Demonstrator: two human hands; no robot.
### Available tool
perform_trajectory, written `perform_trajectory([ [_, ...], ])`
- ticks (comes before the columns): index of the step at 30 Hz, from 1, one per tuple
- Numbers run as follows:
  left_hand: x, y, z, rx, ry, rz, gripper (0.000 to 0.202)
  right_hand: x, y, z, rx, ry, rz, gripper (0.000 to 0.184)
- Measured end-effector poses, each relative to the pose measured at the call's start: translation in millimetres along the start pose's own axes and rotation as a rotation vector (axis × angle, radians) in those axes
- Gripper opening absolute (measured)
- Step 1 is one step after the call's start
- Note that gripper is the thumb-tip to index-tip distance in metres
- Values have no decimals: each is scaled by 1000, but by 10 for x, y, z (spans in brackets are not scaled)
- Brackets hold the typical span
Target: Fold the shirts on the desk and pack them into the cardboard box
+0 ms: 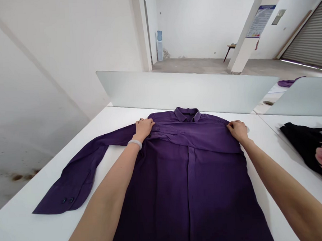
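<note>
Vanishing below frame, purple shirt [188,191]

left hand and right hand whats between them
Head view: a crosswise fold of the purple shirt spans from left hand to right hand, below the collar.

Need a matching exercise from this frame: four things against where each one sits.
Things:
1. left hand
2. right hand
3. bangle
4. black cloth

Places:
A. on the far right edge of the shirt
B. around a wrist
C. on the table, right of the shirt
D. on the shirt, where the outstretched sleeve begins

Pairs: 1-D, 2-A, 3-B, 4-C
</note>
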State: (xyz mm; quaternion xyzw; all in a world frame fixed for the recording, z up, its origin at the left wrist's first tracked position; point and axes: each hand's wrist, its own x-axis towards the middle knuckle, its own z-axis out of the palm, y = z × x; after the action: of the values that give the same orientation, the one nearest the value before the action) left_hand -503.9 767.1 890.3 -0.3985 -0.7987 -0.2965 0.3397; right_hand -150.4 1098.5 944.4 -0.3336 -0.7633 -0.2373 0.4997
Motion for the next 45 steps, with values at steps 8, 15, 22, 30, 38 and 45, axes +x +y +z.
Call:
perform_trajectory([
  [8, -54, -11, -46, -83, 45, -39, 30, -61, -42, -134, 46, -70, -61, 29],
  [15, -471, -573, -347, -114, 153, -153, 36, -554, -145, -457, 136, -36, -380, 28],
  [22, -1265, -1379, -494, -29, 62, -430, 48, -898, -223, -388, 155, 68, -378, 35],
  [30, -2021, -2234, -679, -15, -83, -527, 72, -610, -328, -491, 124, 5, -449, 34],
  [38, -2380, -2226, -887, -74, -166, -411, 31, -453, -2332, -698, 242, -221, -744, 29],
  [45, -2067, -2066, -1545, 142, 177, -432, 29, -366, -3889, -996, 334, -351, -904, 28],
])
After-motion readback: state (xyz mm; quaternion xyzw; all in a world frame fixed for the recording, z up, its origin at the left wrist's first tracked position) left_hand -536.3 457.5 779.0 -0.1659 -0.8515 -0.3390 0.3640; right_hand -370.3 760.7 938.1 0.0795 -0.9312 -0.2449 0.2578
